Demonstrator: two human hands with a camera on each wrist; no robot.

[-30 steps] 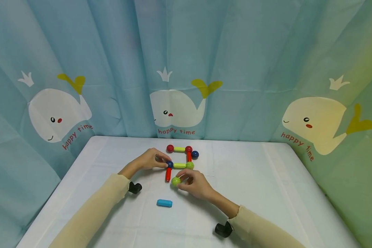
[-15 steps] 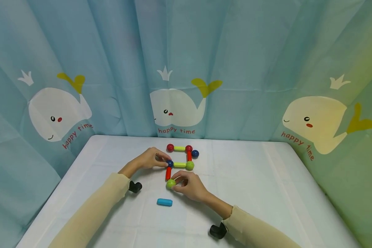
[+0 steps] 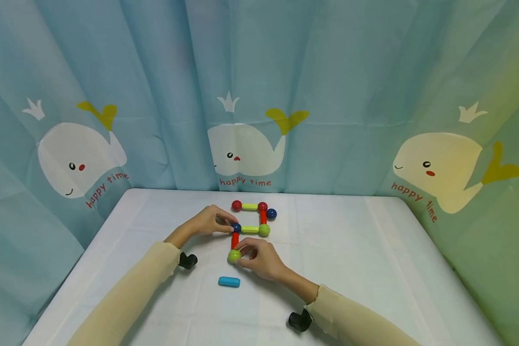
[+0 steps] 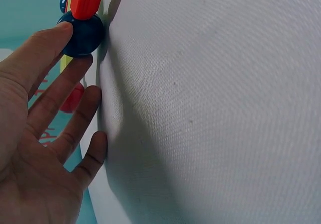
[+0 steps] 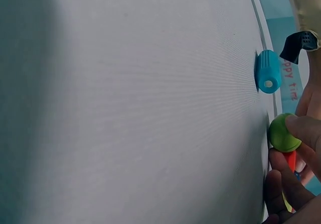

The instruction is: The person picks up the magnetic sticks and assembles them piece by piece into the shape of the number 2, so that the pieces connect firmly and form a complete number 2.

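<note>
My left hand pinches a dark blue ball between thumb and fingers, its other fingers spread by the tabletop. From that ball a red stick runs toward me. At the stick's near end is a green ball, pinched by my right hand; in the right wrist view the green ball meets the red stick. A yellow-green stick joins the blue ball to a second green ball. From there another red stick leads to a red ball.
A yellow-green stick links that corner to another red ball at the back. A second dark blue ball sits beside the corner. Nearer me lies a loose light blue stick. A curtain hangs behind the white table.
My right hand has moved left with the green ball, bringing it from beside the red stick to the stick's near end. The left hand has stayed on the blue ball.
</note>
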